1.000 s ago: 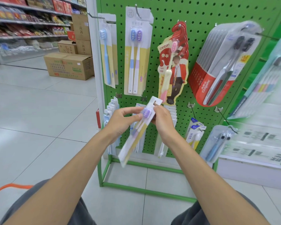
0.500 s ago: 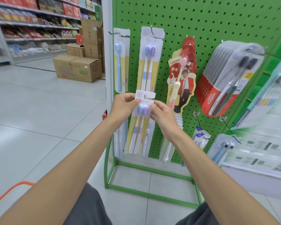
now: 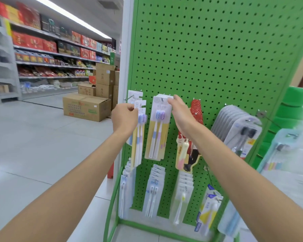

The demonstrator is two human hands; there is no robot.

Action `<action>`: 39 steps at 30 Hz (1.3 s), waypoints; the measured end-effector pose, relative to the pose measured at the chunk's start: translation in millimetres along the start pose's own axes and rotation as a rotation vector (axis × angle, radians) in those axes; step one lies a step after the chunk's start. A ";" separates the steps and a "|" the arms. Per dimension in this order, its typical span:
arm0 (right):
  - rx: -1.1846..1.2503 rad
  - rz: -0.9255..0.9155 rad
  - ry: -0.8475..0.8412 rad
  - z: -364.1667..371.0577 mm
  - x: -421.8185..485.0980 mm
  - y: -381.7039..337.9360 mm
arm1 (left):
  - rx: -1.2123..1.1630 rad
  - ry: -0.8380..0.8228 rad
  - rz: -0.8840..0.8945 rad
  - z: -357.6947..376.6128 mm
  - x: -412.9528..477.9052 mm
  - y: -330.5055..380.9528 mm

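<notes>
Head view, store aisle, person facing a green pegboard [image 3: 217, 58].

Left hand [image 3: 124, 117]: fingers curled, thumb and fingertips pinching the white header of a two-brush toothbrush pack [image 3: 138, 137]. The pack hangs straight down from the pinch, long axis vertical, with the brush heads just below the fingers and the face turned partly edge-on to the camera. It sits just right of the left hand. Cannot tell whether it touches the board.

Right hand [image 3: 179, 114]: fingertips closed on the top right corner of a matching hung pack [image 3: 158, 135]. That pack hangs from a hook [image 3: 162, 98] just left of those fingertips, also vertical and flat to the board.

Key relation: the hook lies up and to the right of the left hand's pinch, between the two hands and nearer the right hand. The held pack's header is lower than the hook tip and to its left. The two packs' long axes are parallel, so only the face needs squaring to the board.

Judgement: the step in hand is hanging the toothbrush pack in front of the hung pack. The next move probably calls for a lift, a shift right, then a push of the header slot over the hook tip while the right hand steadies the hung pack. Risks: the slot misses the tip, or the hung pack gets nudged off.
</notes>
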State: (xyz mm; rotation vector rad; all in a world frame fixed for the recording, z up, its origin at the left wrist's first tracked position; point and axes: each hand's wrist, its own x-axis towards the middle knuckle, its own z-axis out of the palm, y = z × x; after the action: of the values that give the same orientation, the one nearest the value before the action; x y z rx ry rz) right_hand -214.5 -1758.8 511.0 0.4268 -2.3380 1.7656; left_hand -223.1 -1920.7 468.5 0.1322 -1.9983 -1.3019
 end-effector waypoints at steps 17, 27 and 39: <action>-0.555 -0.037 -0.191 -35.4 121.1 -15.6 | 0.009 -0.015 0.111 77.9 74.8 -12.9; -0.341 0.090 -0.256 -43.1 144.8 7.7 | 0.071 -0.007 0.134 102.7 96.9 -23.6; -0.326 0.055 -0.255 -51.0 155.5 16.1 | 0.061 -0.049 0.120 103.6 105.9 -16.4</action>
State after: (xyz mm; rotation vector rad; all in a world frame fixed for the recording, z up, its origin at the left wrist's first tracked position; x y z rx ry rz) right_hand -367.9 -1724.2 559.2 0.5648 -2.7743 1.3805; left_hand -369.3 -1898.8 487.6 0.0091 -2.0554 -1.1796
